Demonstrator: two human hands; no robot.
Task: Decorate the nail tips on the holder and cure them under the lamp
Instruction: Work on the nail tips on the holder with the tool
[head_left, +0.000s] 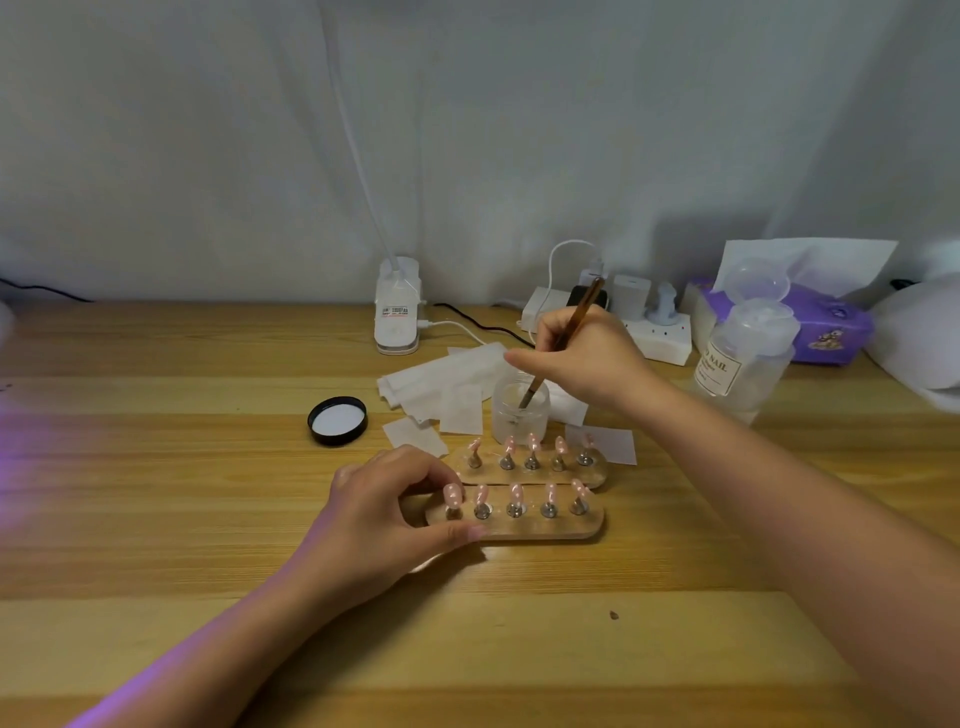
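Wood bench w/ 2 nail holders, small jar, black lid, white wipes, clip lamp, big bottle, tissue pack, power strip.

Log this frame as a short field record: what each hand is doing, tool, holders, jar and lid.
left hand: grips the end of the near nail holder
right hand: holds a brush
brush tip: dipped in the open frosted jar
holders: two, five pink nail tips each; far holder untouched
jar lid: off, lying inside-up on the wooden table, left of the jar
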